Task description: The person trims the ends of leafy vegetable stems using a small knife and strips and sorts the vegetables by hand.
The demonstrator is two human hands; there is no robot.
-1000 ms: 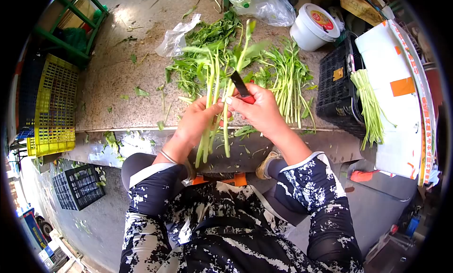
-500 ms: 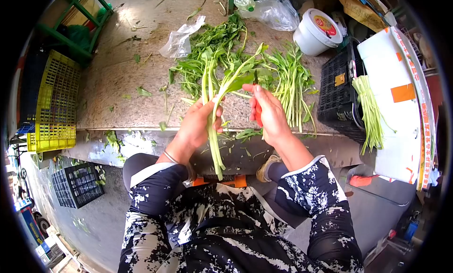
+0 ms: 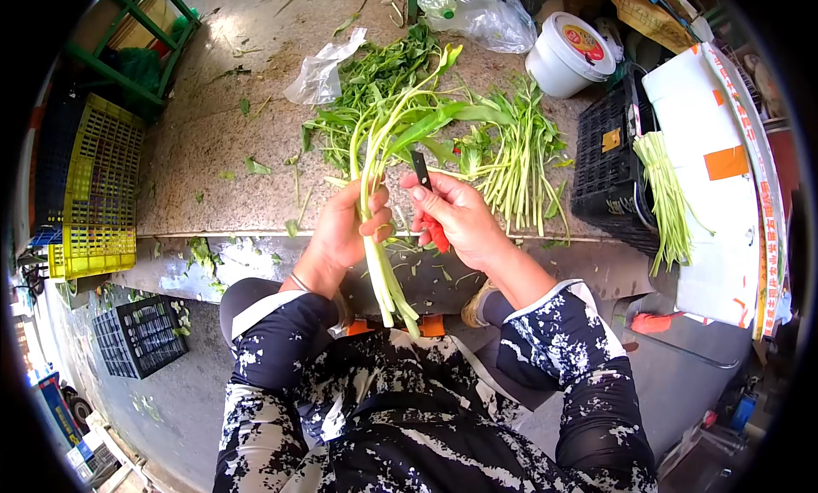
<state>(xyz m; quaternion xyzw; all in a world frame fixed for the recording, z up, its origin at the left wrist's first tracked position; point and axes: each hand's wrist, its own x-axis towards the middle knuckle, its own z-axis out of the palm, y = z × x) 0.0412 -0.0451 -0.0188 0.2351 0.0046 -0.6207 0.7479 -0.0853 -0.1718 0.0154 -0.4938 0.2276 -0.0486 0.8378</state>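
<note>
My left hand (image 3: 349, 227) is closed around several pale green water spinach stalks (image 3: 388, 280), their cut ends hanging toward my lap and their leafy tops leaning up and right. Just to its right, my right hand (image 3: 456, 216) grips a small knife (image 3: 421, 169) with a dark blade pointing up; a red handle shows below the fingers. Behind both hands lies a loose heap of leafy greens (image 3: 375, 84) on the stone ledge (image 3: 204, 161). A second pile of trimmed stalks (image 3: 520, 165) is spread right of the heap.
A white bucket (image 3: 558, 67) and clear plastic bags (image 3: 490, 20) stand at the back right. On the right, a bundle of stalks (image 3: 665, 203) rests against a white foam box (image 3: 707, 135), beside a black crate (image 3: 601, 161). A yellow crate (image 3: 106, 178) is at left; another black crate (image 3: 141, 335) sits below.
My right hand with the knife has moved left and slightly down, closer to my left hand. The held stalks have shifted, and their leafy tops now lean further up and right.
</note>
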